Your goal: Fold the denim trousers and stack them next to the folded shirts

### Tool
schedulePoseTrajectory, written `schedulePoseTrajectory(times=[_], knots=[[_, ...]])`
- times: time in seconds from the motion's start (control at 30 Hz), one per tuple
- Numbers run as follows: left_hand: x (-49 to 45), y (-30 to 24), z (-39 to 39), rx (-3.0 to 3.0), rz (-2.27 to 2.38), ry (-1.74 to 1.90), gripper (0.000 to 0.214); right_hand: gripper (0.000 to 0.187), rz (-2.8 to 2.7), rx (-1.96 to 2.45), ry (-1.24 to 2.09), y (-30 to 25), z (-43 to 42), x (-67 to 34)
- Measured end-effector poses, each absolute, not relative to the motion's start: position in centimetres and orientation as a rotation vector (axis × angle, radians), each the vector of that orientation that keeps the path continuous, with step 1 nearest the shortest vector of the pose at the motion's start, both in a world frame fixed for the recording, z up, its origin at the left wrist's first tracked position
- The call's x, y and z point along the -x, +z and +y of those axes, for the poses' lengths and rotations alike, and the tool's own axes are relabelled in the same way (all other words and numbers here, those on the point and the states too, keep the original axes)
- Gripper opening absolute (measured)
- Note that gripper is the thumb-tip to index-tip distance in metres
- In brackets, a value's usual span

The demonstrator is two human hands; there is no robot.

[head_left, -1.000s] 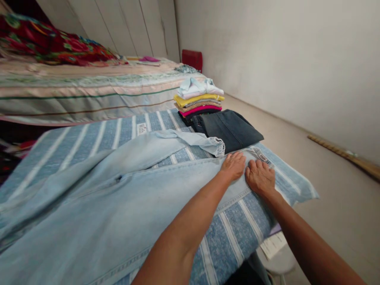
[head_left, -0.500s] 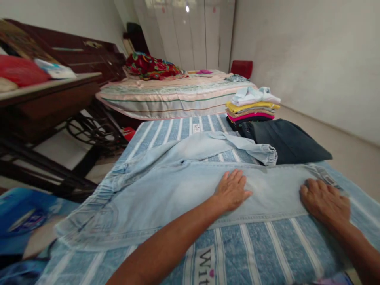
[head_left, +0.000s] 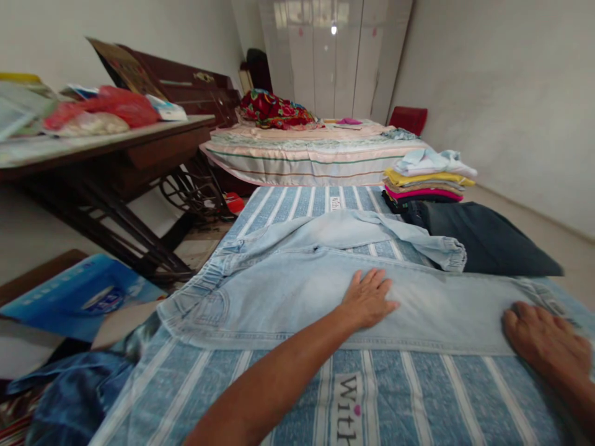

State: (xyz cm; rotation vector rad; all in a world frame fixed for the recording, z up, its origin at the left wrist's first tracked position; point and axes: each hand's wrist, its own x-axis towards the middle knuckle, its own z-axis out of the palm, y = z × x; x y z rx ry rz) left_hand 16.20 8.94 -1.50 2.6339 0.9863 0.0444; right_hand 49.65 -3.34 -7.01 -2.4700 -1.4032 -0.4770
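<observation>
Lying across mid-frame: pale jeans (head_left: 288, 297), waistband at left. Left hand (head_left: 369, 299) flat on the near leg, fingers spread, gripping nothing. Right hand (head_left: 548, 337), right edge, covers part of the hem; fingers bent, can't tell whether they pinch cloth. Striped cloth (head_left: 390, 402) beneath, lettering cut off at bottom. Dark folded garment (head_left: 483, 238) at right, detail murky. Red bag (head_left: 123, 105) upper left, contents unclear.

Pale-blue jeans (head_left: 279, 300) — elastic-waisted, far leg (head_left: 344, 228) rumpled — lie spread on striped cloth (head_left: 390, 396).
</observation>
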Motion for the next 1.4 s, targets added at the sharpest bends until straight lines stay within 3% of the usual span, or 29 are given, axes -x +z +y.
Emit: schedulePoseTrajectory(times=[0.27,0.37,0.47,0.57,0.8,1.1,1.4], knots=[[-15.4,-1.6,9.0,-2.67,1.03,0.097,0.063,0.027,-1.483,2.681,-0.465,-3.6,-2.9,-45.9],[-15.5,-1.7,8.9,-2.665,1.03,0.099,0.064,0.037,-1.754,2.385,-0.622,-2.8,-0.8,-41.1],[-15.4,-1.9,8.7,-2.653,1.027,0.095,0.065,0.044,-1.998,2.006,-0.445,-3.3,2.1,-35.4],[-15.3,-2.0,8.5,-2.663,1.019,0.126,0.061,0.046,-2.087,1.951,-0.382,-5.0,3.9,-31.9],[-14.7,-2.3,8.1,-2.662,0.972,0.17,0.061,0.051,-2.214,1.912,-0.45,-7.5,3.6,-32.6],[-12.0,-1.9,6.5,-2.619,1.062,0.141,0.075,0.067,-2.195,1.988,-0.402,-7.5,3.8,-32.0],[-10.8,-1.0,5.3,-2.621,1.011,0.064,0.082,0.072,-2.153,2.052,-0.346,-6.3,3.9,-31.4]])
